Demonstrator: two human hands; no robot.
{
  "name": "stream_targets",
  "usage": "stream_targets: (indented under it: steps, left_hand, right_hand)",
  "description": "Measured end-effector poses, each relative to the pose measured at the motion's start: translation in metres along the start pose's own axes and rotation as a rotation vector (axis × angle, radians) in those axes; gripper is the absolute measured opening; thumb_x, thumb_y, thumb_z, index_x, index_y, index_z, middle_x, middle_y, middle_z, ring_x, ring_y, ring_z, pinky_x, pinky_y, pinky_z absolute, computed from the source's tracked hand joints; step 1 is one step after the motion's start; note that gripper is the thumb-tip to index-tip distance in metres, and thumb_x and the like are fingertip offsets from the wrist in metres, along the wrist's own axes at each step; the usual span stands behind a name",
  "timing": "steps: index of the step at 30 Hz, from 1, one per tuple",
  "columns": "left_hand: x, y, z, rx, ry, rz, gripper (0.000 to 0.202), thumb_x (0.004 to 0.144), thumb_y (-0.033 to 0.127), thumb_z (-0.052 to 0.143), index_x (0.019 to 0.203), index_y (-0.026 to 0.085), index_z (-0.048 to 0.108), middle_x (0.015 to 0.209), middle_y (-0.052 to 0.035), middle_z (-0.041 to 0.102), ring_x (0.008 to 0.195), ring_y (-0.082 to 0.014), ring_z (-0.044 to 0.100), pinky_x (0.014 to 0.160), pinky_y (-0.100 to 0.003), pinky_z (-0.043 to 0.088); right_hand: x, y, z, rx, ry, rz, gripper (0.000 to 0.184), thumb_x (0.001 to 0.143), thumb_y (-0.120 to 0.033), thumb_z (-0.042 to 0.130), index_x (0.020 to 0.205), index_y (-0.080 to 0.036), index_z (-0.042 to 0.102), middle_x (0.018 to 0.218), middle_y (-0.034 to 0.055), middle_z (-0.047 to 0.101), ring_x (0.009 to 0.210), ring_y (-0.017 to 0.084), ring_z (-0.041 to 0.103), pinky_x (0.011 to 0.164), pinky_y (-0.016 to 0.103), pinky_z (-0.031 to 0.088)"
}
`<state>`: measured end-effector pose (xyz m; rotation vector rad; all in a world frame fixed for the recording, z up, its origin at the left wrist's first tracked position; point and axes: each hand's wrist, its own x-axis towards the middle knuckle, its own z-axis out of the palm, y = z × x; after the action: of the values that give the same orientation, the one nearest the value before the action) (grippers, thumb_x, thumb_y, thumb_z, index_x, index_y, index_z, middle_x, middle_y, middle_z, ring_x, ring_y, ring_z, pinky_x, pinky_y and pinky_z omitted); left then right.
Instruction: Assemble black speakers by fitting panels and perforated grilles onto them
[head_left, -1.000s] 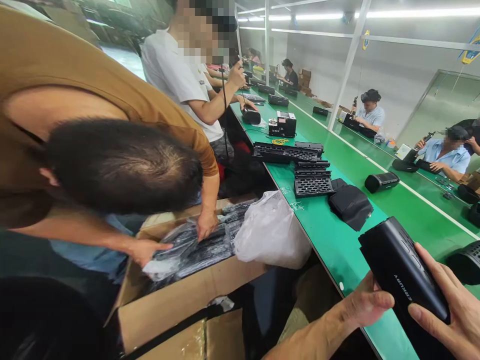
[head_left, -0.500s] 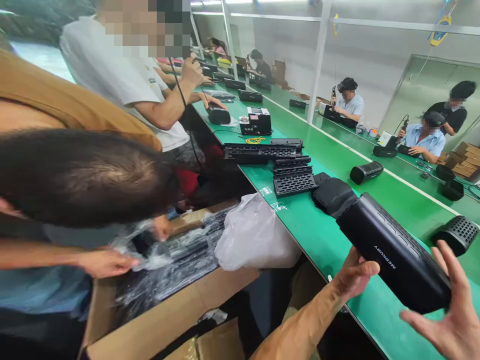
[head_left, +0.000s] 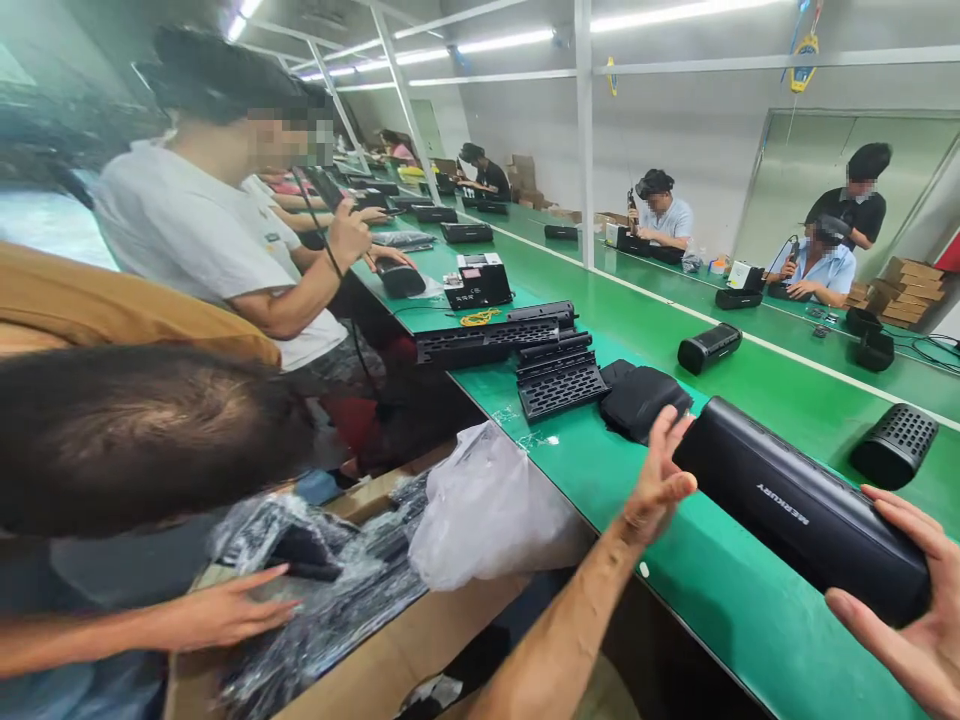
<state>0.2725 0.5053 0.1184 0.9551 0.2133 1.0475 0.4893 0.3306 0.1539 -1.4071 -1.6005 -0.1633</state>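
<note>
A long black speaker housing (head_left: 795,505) with MERKURY lettering is tilted over the near side of the green bench, its right end lower. My right hand (head_left: 911,585) grips that right end between thumb and fingers. Beside the left end is my left hand (head_left: 656,475), its fingers spread; whether a fingertip touches the housing I cannot tell. Just beyond this hand lies a black soft-looking piece (head_left: 646,402). Farther along the bench are a black slotted grille panel (head_left: 562,383) and a longer grille panel (head_left: 484,342).
A co-worker bends over a cardboard box (head_left: 390,645) of plastic-wrapped parts, left of the bench. A white plastic bag (head_left: 480,510) hangs over the box edge. Black speakers (head_left: 709,348) stand along the green conveyor (head_left: 645,310). A perforated speaker (head_left: 895,445) is at the right.
My left hand has let go of the housing's left end and spread its fingers. My right hand has closed on the right end. The co-worker's hand has opened over the wrapped parts.
</note>
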Motion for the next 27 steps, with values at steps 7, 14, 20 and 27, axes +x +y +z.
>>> stream_targets:
  steps: [7,14,20,27]
  left_hand:
    - [0.020,0.063,-0.010,0.535,-0.389,-0.028,0.104,0.062,0.043,0.097,0.153,0.031,0.049,0.135,-0.0072,0.062,0.119,-0.0317,0.062,0.101,-0.039,0.052]
    - [-0.002,0.009,0.000,0.116,-0.120,0.016,0.090,0.062,0.046,0.092,0.144,0.030,0.057,0.138,-0.0068,0.063,0.122,-0.0335,0.061,0.107,-0.045,0.048]
    - [-0.025,-0.058,0.023,-0.244,-0.210,-0.343,0.085,0.081,0.078,0.063,0.148,0.025,0.060,0.157,-0.0137,0.055,0.148,-0.0431,0.043,0.117,-0.057,0.040]
    - [-0.016,-0.004,-0.004,0.332,-0.178,-0.037,0.123,0.059,0.066,0.094,0.162,0.040,0.034,0.175,-0.0094,0.025,0.151,-0.0424,0.037,0.113,-0.051,0.045]
  right_hand:
    - [-0.008,-0.004,-0.016,0.053,-0.061,0.147,0.059,0.091,-0.046,0.078,0.142,-0.032,0.054,0.149,0.0102,0.056,0.141,0.040,0.050,0.108,0.051,0.046]
    - [0.007,0.002,-0.023,0.303,-0.087,0.301,0.091,0.083,-0.074,0.075,0.158,-0.039,0.038,0.156,0.0108,0.051,0.137,0.041,0.056,0.101,0.051,0.057]
    - [0.011,-0.002,0.027,0.224,-0.095,0.207,0.089,0.070,-0.071,0.084,0.146,-0.038,0.052,0.127,0.0078,0.070,0.125,0.043,0.063,0.103,0.065,0.054]
    - [0.026,0.005,0.004,-0.284,-0.332,-0.034,0.093,0.073,-0.020,0.073,0.160,-0.030,0.043,0.141,0.0155,0.061,0.122,0.041,0.061,0.100,0.059,0.052]
